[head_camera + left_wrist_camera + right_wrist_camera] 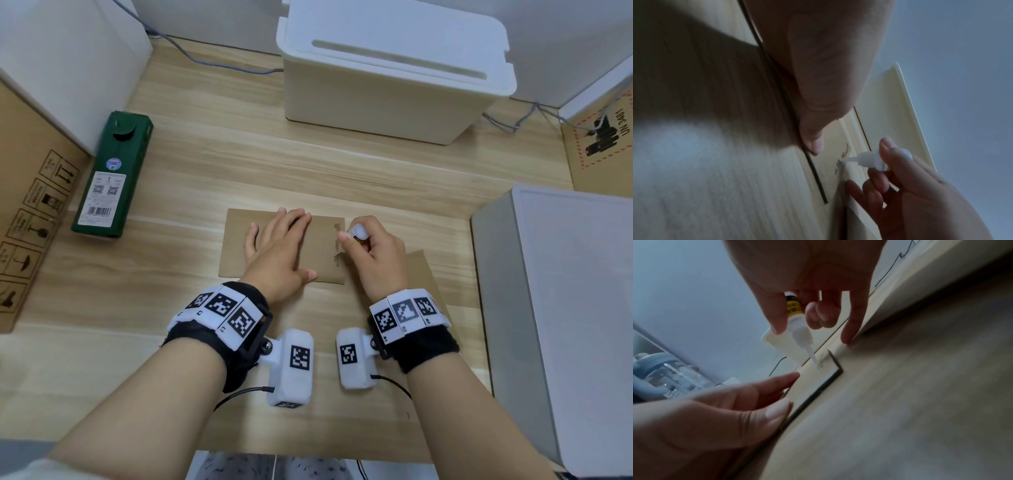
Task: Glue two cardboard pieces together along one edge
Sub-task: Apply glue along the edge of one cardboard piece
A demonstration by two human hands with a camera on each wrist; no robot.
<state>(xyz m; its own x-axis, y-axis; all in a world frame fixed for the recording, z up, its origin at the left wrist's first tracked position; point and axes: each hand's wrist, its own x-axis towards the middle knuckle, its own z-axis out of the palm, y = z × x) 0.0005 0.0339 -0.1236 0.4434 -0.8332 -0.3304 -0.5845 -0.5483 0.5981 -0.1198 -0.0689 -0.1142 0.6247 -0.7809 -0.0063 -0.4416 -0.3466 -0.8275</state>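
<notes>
A flat brown cardboard piece [236, 246] lies on the wooden table, and my left hand [281, 246] presses it down with straight, spread fingers. My right hand [370, 253] grips a small white glue bottle [358, 233] with a yellow label [794, 308]. Its nozzle [849, 160] points down and touches the right edge of the cardboard [813, 379], where wet glue marks [337, 246] show. A second cardboard piece [421, 267] lies under my right hand and wrist, mostly hidden.
A green carton [109, 178] lies at the left. A white lidded box [390, 75] stands at the back, a grey-white box [561, 308] close on the right, and brown cartons [24, 219] at the left edge. A grey cable [212, 63] runs along the back.
</notes>
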